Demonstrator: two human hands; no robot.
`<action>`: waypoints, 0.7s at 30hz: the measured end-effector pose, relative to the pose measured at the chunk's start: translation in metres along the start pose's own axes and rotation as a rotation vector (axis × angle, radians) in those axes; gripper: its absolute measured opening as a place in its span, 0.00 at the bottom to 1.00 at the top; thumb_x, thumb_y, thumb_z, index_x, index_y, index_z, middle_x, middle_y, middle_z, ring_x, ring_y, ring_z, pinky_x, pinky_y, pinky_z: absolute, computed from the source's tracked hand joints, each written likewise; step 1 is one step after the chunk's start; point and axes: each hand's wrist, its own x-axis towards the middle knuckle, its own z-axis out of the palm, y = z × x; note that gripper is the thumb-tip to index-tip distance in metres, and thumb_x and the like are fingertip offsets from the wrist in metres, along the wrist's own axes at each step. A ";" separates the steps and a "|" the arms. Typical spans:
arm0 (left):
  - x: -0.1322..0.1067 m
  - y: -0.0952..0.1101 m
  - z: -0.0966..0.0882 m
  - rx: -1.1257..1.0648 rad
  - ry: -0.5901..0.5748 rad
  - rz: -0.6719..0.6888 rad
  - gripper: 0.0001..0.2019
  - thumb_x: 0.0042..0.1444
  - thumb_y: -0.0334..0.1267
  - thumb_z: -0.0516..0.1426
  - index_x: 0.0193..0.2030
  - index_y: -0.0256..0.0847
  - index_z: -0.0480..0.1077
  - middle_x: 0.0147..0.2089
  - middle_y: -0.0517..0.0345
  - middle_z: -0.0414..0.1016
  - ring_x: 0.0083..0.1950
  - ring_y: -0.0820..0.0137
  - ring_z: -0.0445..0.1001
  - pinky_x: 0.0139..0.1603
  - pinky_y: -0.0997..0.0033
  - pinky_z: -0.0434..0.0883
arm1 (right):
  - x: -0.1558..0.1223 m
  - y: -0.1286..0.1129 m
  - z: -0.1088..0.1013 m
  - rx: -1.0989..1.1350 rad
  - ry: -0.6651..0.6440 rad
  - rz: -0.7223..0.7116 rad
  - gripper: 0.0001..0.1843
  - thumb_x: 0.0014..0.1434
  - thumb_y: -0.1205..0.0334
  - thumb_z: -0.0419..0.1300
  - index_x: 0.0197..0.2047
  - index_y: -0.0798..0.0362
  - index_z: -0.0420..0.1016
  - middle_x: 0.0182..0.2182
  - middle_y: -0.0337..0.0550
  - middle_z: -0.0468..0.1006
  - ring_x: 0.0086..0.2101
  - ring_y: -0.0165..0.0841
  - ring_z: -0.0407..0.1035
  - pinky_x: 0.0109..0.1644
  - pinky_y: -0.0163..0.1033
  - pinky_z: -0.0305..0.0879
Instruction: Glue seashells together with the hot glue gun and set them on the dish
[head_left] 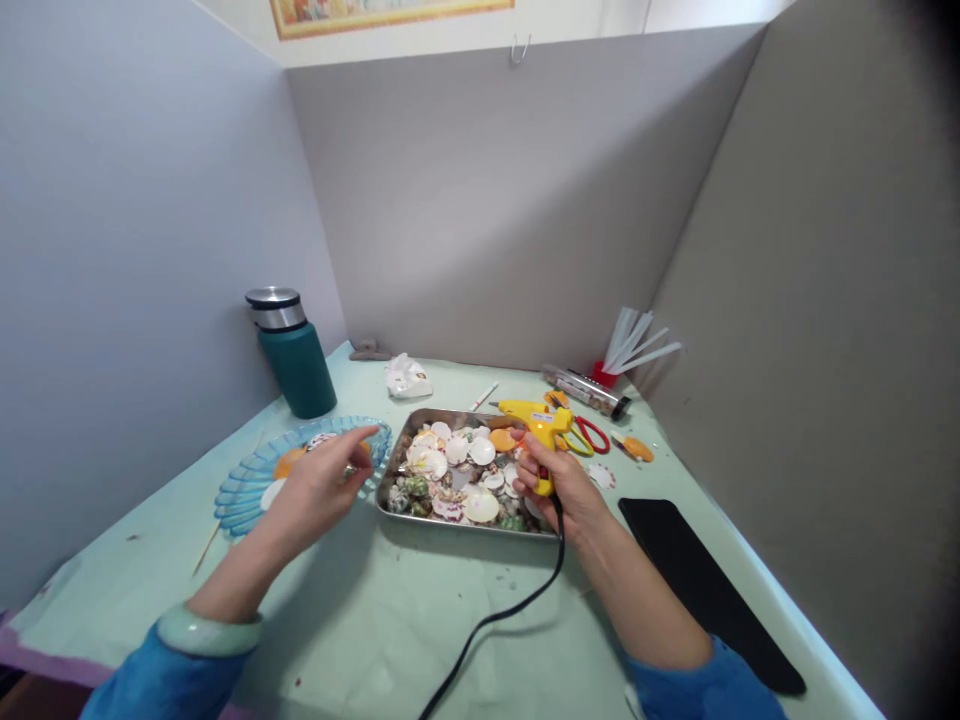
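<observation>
My right hand (566, 490) is wrapped round the handle of a yellow hot glue gun (553, 420), whose nozzle points left above the far right of a metal tray (469, 527). Its black cord (517, 607) runs down toward me. Heaped in the tray are white and orange scallop shells (481, 503) and small dark spiral snail shells (418, 487). My left hand (322, 485) hovers over the right side of a blue scalloped glass plate (236, 490), index finger stretched out and apart from the thumb. I see nothing held in it. On the plate, an orange shell (289, 462) shows behind my wrist.
A green bottle (296, 365) stands back left, near a crumpled white packet (407, 377). Back right are scissors (592, 435), a clear tube (589, 390) and glue sticks (630, 340) in a red cup. A black flat pad (705, 590) lies right. Grey panels (495, 220) enclose the table.
</observation>
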 end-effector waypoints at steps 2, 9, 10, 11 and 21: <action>0.009 0.022 0.009 -0.012 -0.072 0.122 0.19 0.56 0.31 0.49 0.54 0.39 0.65 0.37 0.54 0.75 0.40 0.64 0.72 0.41 0.66 0.67 | 0.001 0.002 0.000 -0.022 0.016 -0.043 0.17 0.46 0.57 0.70 0.36 0.53 0.71 0.16 0.25 0.57 0.15 0.19 0.51 0.20 0.27 0.56; 0.033 0.063 0.043 0.086 -0.320 0.237 0.13 0.52 0.27 0.53 0.43 0.41 0.72 0.37 0.50 0.76 0.42 0.62 0.73 0.41 0.67 0.66 | 0.007 0.009 -0.009 -0.061 0.021 -0.120 0.16 0.48 0.54 0.68 0.36 0.52 0.71 0.17 0.26 0.60 0.16 0.20 0.53 0.20 0.27 0.55; 0.035 0.064 0.046 0.087 -0.346 0.236 0.13 0.51 0.27 0.53 0.43 0.41 0.72 0.37 0.50 0.76 0.43 0.61 0.73 0.41 0.67 0.66 | 0.007 0.009 -0.009 -0.064 0.021 -0.124 0.16 0.48 0.54 0.68 0.37 0.52 0.71 0.17 0.26 0.60 0.16 0.20 0.54 0.20 0.28 0.55; 0.037 0.066 0.048 0.084 -0.363 0.228 0.14 0.51 0.27 0.53 0.43 0.41 0.72 0.38 0.50 0.77 0.43 0.61 0.73 0.41 0.67 0.66 | 0.008 0.009 -0.010 -0.067 0.019 -0.128 0.16 0.49 0.54 0.68 0.37 0.52 0.71 0.17 0.27 0.60 0.16 0.20 0.54 0.20 0.28 0.55; 0.042 0.062 0.050 -0.035 -0.265 0.120 0.17 0.52 0.28 0.51 0.48 0.40 0.71 0.37 0.54 0.79 0.37 0.65 0.75 0.38 0.70 0.66 | 0.008 0.008 -0.011 -0.116 0.014 -0.177 0.17 0.49 0.52 0.67 0.36 0.53 0.71 0.17 0.27 0.61 0.16 0.21 0.55 0.20 0.29 0.55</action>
